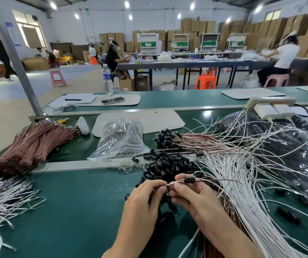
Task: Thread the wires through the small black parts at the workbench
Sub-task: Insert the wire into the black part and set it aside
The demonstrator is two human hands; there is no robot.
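Note:
My left hand (pixel 143 200) and my right hand (pixel 192 194) meet over the green bench, both pinching a thin brown and white wire pair (pixel 175 182). A small black part (pixel 189 179) sits threaded on that wire, just right of my right fingertips. Behind the hands lies a heap of loose black parts (pixel 169 164). White wires (pixel 242 183) fan out to the right, with brown wires under my right forearm. Finished wires carrying black parts (pixel 168 138) lie further back.
Bundled brown wires (pixel 32 144) lie at the left, with more white wires (pixel 2 198) at the near left. A clear bag of parts (pixel 120 138) stands centre, a large dark bag (pixel 288 146) at the right. A water bottle (pixel 107 80) stands on the far bench. People work beyond.

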